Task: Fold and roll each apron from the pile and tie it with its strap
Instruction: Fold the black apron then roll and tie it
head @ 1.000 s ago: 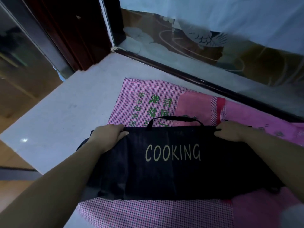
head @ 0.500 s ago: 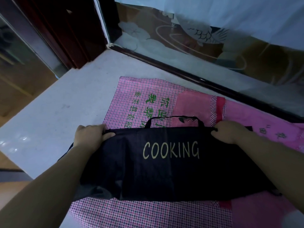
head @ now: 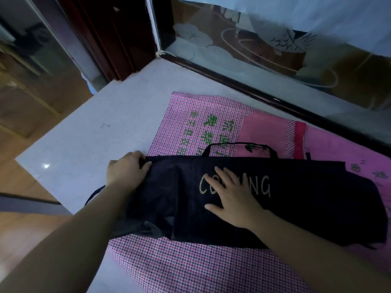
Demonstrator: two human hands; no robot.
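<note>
**Left hand (head: pixel 127 172) grips and right hand (head: pixel 232 199) flattens a black apron (head: pixel 306 204) lying across the pile (head: pixel 190 267).**

At the pile's left edge, where the pink cloth meets the counter (head: pixel 84 144), the left hand curls its fingers round the apron's end, apparently to keep the folded band taut. Over the pile's middle, the right hand lies flat with fingers spread on the gold print (head: pixel 262 186), hiding some letters, probably to smooth the layers and stop them sliding. The strap (head: pixel 239 144) loops out onto the pile's far half, seemingly left free for tying. The apron's other end reaches toward the pile's right side. Rolling has not begun.
</note>
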